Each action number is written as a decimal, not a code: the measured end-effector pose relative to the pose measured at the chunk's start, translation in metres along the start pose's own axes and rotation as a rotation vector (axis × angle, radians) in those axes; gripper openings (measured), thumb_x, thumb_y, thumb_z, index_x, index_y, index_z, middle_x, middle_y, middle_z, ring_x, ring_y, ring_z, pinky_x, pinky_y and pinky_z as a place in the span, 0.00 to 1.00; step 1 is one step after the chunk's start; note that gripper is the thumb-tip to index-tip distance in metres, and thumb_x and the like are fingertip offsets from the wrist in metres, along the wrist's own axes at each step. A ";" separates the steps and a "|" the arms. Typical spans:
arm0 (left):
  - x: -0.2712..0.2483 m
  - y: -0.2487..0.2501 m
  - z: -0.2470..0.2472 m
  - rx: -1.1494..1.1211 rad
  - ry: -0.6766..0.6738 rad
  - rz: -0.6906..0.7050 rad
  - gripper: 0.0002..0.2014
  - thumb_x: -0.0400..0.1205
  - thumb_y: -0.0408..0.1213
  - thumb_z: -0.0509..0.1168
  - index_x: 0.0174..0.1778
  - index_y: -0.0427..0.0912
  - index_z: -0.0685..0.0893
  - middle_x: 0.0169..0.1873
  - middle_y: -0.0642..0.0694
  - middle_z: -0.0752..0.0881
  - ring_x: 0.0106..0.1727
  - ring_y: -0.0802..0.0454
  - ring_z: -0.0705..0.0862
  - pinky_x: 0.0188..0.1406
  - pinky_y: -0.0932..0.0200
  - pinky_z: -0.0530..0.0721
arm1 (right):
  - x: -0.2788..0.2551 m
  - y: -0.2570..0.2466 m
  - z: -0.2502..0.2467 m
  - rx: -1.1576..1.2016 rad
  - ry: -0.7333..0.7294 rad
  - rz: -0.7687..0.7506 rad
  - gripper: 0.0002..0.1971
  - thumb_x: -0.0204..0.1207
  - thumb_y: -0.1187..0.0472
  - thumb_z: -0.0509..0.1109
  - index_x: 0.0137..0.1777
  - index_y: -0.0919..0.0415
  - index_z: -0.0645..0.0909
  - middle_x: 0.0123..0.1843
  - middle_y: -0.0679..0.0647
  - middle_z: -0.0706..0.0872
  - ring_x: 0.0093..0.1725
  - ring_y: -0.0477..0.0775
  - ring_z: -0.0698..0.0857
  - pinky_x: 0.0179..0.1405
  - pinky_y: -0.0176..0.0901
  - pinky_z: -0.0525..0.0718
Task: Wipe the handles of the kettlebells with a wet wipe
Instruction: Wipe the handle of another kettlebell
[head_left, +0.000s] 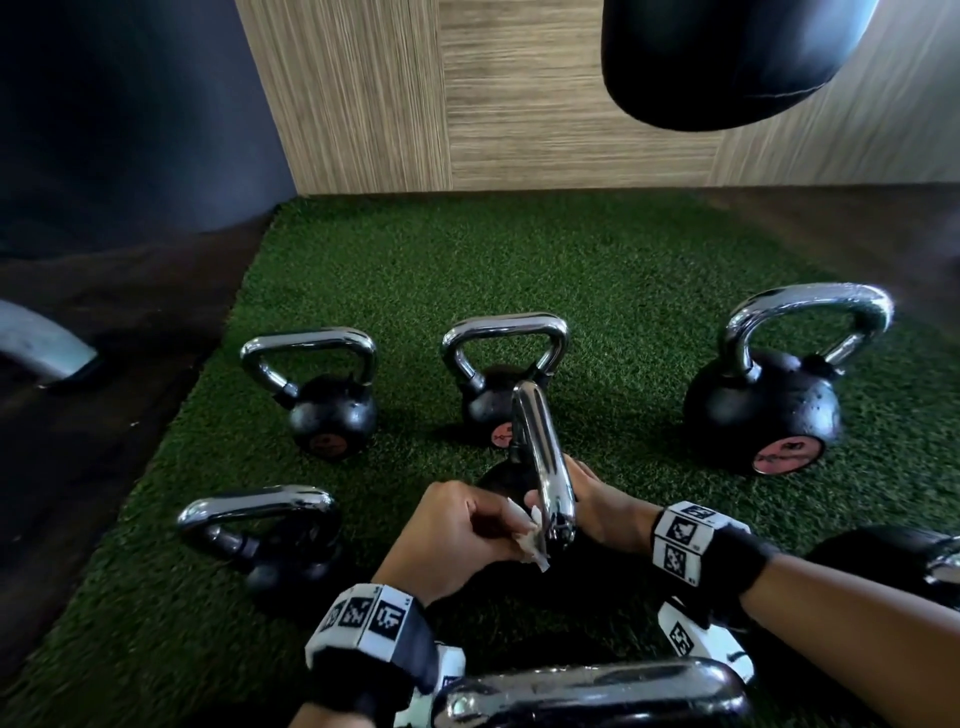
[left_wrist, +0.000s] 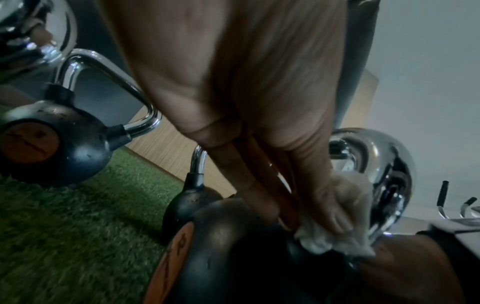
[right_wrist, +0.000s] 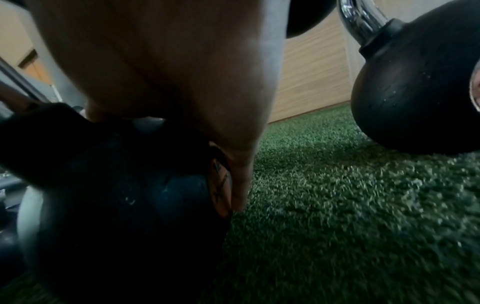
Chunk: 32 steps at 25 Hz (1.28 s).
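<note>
On the green turf (head_left: 519, 270) the middle kettlebell stands with its chrome handle (head_left: 543, 467) edge-on to me. My left hand (head_left: 498, 530) pinches a crumpled white wet wipe (head_left: 532, 548) against the near lower part of that handle. In the left wrist view the fingers (left_wrist: 324, 205) press the wipe (left_wrist: 337, 232) onto the chrome handle (left_wrist: 376, 174), just above the black ball (left_wrist: 233, 246). My right hand (head_left: 592, 499) holds the ball from the right. In the right wrist view its fingers (right_wrist: 240, 181) reach down over the ball (right_wrist: 130, 195) beside the orange label.
Other kettlebells stand around: two small ones behind (head_left: 322, 400) (head_left: 488, 400), a large one at the right (head_left: 763, 405), one at the left (head_left: 270, 545), and a chrome handle (head_left: 592, 691) close beneath my arms. A black punching bag (head_left: 727, 57) hangs above right.
</note>
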<state>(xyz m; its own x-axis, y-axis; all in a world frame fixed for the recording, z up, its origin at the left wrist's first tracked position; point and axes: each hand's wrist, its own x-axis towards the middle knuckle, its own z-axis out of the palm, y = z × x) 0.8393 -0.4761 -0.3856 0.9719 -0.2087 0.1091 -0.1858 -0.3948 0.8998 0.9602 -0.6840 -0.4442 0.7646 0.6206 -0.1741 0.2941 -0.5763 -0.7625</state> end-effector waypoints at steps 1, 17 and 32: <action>0.002 0.002 -0.004 0.008 -0.032 -0.005 0.09 0.67 0.42 0.84 0.40 0.57 0.95 0.40 0.56 0.95 0.43 0.61 0.93 0.46 0.68 0.86 | -0.001 -0.009 -0.007 -0.039 -0.044 0.016 0.33 0.72 0.34 0.69 0.76 0.34 0.63 0.70 0.39 0.71 0.73 0.47 0.71 0.80 0.58 0.71; 0.044 0.099 -0.075 -0.453 0.290 0.176 0.15 0.71 0.29 0.77 0.53 0.38 0.88 0.43 0.47 0.94 0.45 0.56 0.92 0.47 0.63 0.89 | -0.045 -0.186 -0.103 0.183 0.339 -0.426 0.27 0.59 0.42 0.84 0.61 0.46 0.90 0.53 0.43 0.94 0.52 0.48 0.94 0.58 0.56 0.91; 0.046 0.003 -0.004 0.641 -0.385 -0.323 0.84 0.56 0.52 0.89 0.84 0.44 0.23 0.89 0.40 0.44 0.90 0.42 0.48 0.88 0.38 0.56 | -0.015 -0.102 -0.102 0.085 0.460 -0.109 0.09 0.68 0.55 0.84 0.47 0.46 0.92 0.40 0.46 0.94 0.40 0.53 0.93 0.46 0.53 0.92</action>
<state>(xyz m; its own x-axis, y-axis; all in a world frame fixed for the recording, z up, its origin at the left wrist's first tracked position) 0.8840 -0.4832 -0.3766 0.8956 -0.2441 -0.3720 -0.0653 -0.8991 0.4328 0.9772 -0.6888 -0.3001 0.9120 0.3644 0.1884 0.3531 -0.4635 -0.8127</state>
